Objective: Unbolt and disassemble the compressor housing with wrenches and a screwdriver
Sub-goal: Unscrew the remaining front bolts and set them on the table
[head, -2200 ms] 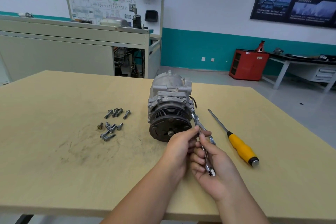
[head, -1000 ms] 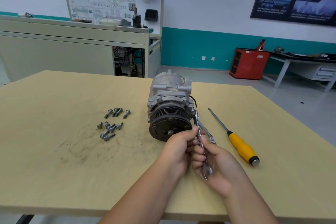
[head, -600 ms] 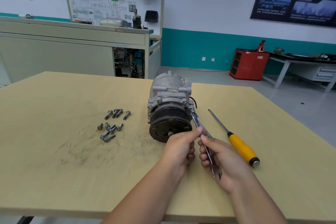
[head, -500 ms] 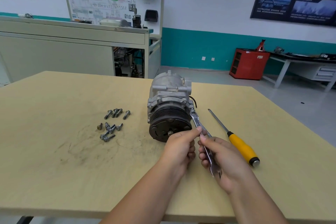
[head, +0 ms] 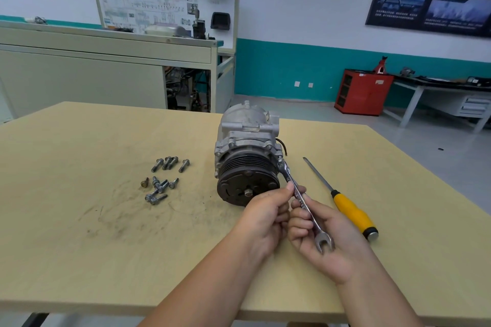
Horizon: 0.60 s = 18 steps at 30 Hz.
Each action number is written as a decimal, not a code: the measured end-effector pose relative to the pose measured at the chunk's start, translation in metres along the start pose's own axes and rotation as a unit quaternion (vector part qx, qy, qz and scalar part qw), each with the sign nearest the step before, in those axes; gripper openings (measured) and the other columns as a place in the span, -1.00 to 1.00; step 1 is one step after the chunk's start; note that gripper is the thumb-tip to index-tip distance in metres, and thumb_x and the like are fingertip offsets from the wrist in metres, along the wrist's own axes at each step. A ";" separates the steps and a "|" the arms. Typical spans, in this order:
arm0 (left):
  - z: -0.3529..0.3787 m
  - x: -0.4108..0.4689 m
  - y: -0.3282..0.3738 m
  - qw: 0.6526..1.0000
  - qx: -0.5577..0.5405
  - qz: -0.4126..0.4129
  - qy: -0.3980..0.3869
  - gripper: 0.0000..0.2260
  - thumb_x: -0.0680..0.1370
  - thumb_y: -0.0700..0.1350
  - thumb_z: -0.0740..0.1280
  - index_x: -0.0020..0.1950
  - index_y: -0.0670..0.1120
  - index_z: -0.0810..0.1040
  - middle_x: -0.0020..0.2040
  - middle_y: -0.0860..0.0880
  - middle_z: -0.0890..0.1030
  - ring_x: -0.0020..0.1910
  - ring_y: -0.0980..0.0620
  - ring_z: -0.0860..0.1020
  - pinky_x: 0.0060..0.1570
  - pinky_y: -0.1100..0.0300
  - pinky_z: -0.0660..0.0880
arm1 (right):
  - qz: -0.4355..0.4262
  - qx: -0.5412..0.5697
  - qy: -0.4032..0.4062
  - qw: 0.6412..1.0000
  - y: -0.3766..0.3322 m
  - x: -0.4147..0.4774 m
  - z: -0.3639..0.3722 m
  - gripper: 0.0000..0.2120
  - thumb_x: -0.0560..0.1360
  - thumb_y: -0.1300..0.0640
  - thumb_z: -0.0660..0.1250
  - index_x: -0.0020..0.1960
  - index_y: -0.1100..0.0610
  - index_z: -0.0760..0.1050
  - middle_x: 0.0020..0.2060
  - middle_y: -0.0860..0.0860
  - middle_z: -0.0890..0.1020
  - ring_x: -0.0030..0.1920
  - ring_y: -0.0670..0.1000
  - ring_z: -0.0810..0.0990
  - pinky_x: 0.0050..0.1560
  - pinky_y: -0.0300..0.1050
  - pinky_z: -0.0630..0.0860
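Observation:
The grey compressor point(head: 247, 141) lies on the wooden table point(head: 79, 233), its black pulley face point(head: 247, 183) turned toward me. A steel combination wrench point(head: 305, 204) sits with its ring end on a bolt at the housing's right front corner point(head: 281, 164). My right hand point(head: 326, 241) grips the wrench shaft, the open jaw end resting over its palm. My left hand point(head: 265, 218) pinches the shaft higher up, just in front of the pulley. A second wrench seen earlier is hidden behind my hands.
Several loose bolts point(head: 162, 180) lie in a cluster left of the compressor. A yellow-handled screwdriver point(head: 342, 202) lies right of my hands, tip pointing away. A cabinet bench point(head: 106, 71) and red tool cart point(head: 362, 91) stand beyond the table.
The wrench handle has swung back and forth on the bolt, first toward me, then rightward again. My right hand shifted along the shaft; the left hand stayed pinching near the pulley.

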<state>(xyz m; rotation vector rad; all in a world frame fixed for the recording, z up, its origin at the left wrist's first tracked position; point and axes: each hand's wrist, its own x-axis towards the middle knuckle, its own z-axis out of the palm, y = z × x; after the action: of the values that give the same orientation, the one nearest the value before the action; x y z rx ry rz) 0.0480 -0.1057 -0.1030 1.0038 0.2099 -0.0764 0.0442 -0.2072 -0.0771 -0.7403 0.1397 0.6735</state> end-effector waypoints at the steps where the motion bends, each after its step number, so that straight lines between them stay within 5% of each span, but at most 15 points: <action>1: 0.000 -0.001 0.000 1.000 0.005 0.001 0.006 -0.76 0.55 -0.03 0.30 -0.21 -0.11 0.66 -0.33 -0.09 0.23 -0.41 0.03 0.21 -0.51 0.25 0.34 | -0.006 -0.002 0.003 1.000 0.000 0.000 0.001 -0.75 0.48 0.18 0.22 -0.33 0.26 0.46 -0.57 0.00 0.34 -0.63 -0.11 0.30 -0.62 -0.35 0.27; 5: 0.000 -0.002 0.003 0.999 0.025 0.012 0.038 -0.72 0.49 0.02 0.37 0.01 -0.14 0.42 -0.35 -0.05 0.17 -0.39 0.04 0.14 -0.38 0.19 0.16 | -0.037 -0.041 0.028 0.998 0.000 -0.001 0.006 -0.74 0.52 0.19 0.25 -0.33 0.24 0.47 -0.59 0.00 0.39 -0.64 -0.11 0.34 -0.62 -0.37 0.29; 13: -0.003 -0.005 0.007 0.999 -0.048 -0.001 0.012 -0.82 0.53 -0.10 0.31 -0.20 -0.17 0.58 -0.55 0.04 0.48 -0.66 0.17 0.27 -0.63 0.38 0.23 | -0.212 -0.281 0.086 0.932 0.015 0.004 0.006 -0.77 0.50 0.26 0.33 -0.33 0.24 0.53 -0.52 0.07 0.53 -0.55 -0.09 0.49 -0.55 -0.29 0.42; 18: -0.005 -0.006 0.006 0.996 -0.080 -0.015 0.020 -0.75 0.56 -0.06 0.29 -0.22 -0.17 0.63 -0.62 0.07 0.26 -0.69 0.18 0.20 -0.66 0.38 0.14 | -0.161 -0.268 0.055 0.948 0.019 0.001 0.009 -0.72 0.54 0.20 0.28 -0.32 0.25 0.56 -0.49 0.12 0.55 -0.53 -0.01 0.52 -0.51 -0.20 0.45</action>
<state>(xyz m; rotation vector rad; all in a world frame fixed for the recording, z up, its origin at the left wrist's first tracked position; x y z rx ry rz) 0.0425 -0.0984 -0.0998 0.8425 0.2636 -0.0664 0.0325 -0.1904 -0.0816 -1.2942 -0.0690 0.3537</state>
